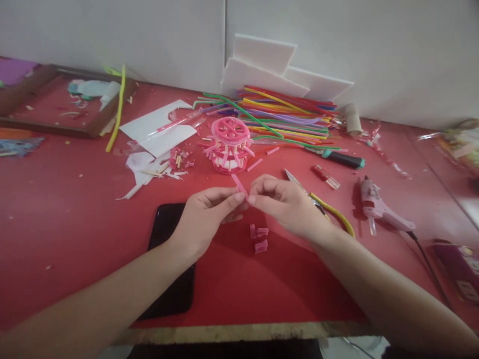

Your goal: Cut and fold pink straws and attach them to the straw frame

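Note:
Between the fingertips of both hands is a short pink pipe cleaner piece (239,184), slanting up to the left. My left hand (215,212) pinches it from the left with thumb and fingers. From the right, my right hand (280,202) closes thumb and forefinger at its lower end. Below the hands, several small folded pink pieces (261,246) lie on the red table (232,294). Just beyond the hands stands a round pink and white model (230,144), with pink spokes on top and small upright sticks around it. Scissors (295,182) lie partly hidden behind my right hand.
A black phone (174,294) lies under my left forearm. Right of my hands are a yellow pipe cleaner (339,214), a pink glue gun (381,207) and a dark-handled cutter (342,158). Coloured pipe cleaners (284,117) pile up behind the model; a brown frame (48,127) sits far left.

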A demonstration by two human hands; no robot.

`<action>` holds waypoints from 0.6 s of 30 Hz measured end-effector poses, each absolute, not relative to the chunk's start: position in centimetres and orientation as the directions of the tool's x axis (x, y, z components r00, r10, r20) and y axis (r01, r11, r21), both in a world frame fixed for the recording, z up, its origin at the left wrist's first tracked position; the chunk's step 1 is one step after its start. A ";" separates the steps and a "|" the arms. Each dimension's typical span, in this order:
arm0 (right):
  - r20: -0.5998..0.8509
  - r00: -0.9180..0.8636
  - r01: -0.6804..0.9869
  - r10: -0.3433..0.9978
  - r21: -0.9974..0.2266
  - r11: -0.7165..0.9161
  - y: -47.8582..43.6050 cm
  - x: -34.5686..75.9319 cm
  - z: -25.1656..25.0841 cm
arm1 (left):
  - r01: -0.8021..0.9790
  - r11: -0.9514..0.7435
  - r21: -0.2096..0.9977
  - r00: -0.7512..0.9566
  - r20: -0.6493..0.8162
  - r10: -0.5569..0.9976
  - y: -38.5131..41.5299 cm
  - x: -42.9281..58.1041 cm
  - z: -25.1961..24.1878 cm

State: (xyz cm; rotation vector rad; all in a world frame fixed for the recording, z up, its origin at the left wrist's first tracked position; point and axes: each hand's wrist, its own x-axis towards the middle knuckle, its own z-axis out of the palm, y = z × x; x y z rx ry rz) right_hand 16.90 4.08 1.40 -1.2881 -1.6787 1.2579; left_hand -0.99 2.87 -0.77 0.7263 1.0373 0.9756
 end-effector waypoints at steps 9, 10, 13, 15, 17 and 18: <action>0.025 -0.299 0.328 0.954 -0.936 0.128 3.7 16.8 0.9 | -0.271 0.388 0.881 0.239 -0.329 0.914 2.6 -1.2 -0.5; 0.069 -0.312 0.346 0.947 -0.921 0.181 3.7 17.0 0.9 | -0.275 0.395 0.877 0.248 -0.332 0.910 2.7 -1.2 -0.4; 0.192 -0.387 0.332 0.902 -0.884 0.331 3.9 17.7 0.9 | -0.287 0.442 0.850 0.270 -0.371 0.889 2.8 -1.2 -0.4; 0.249 -0.453 0.311 0.856 -0.856 0.413 4.1 18.2 0.8 | -0.309 0.487 0.817 0.294 -0.405 0.866 3.0 -1.3 -0.5; 0.329 -0.510 0.308 0.795 -0.793 0.526 4.4 18.6 0.6 | -0.335 0.522 0.784 0.316 -0.429 0.846 3.1 -1.3 -0.5; 0.377 -0.531 0.313 0.759 -0.745 0.589 4.5 18.7 0.5 | -0.347 0.536 0.770 0.326 -0.437 0.839 3.2 -1.3 -0.5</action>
